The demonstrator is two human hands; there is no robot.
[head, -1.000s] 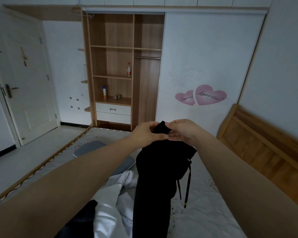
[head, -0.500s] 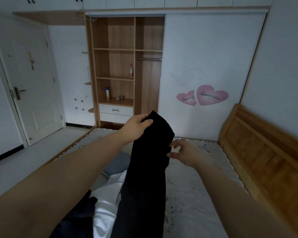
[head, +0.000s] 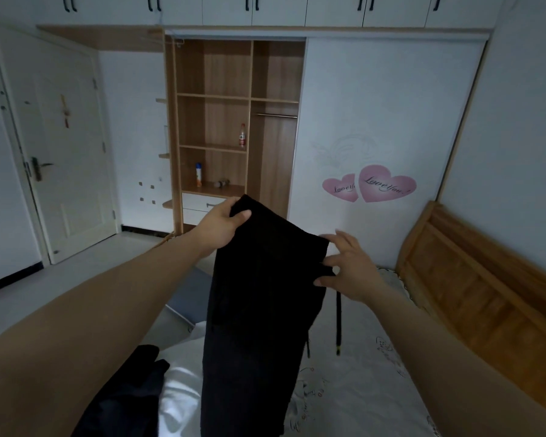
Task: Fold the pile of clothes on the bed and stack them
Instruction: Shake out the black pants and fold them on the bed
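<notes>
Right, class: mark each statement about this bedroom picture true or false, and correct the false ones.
1. The left hand pinches the top corner of the black garment. True.
2. The right hand has a closed grip on a white shirt. False: its fingers are spread at the black garment's edge.
3. A drawstring dangles from the garment. True.
4. The garment lies folded flat on the bed. False: it hangs above it.
</notes>
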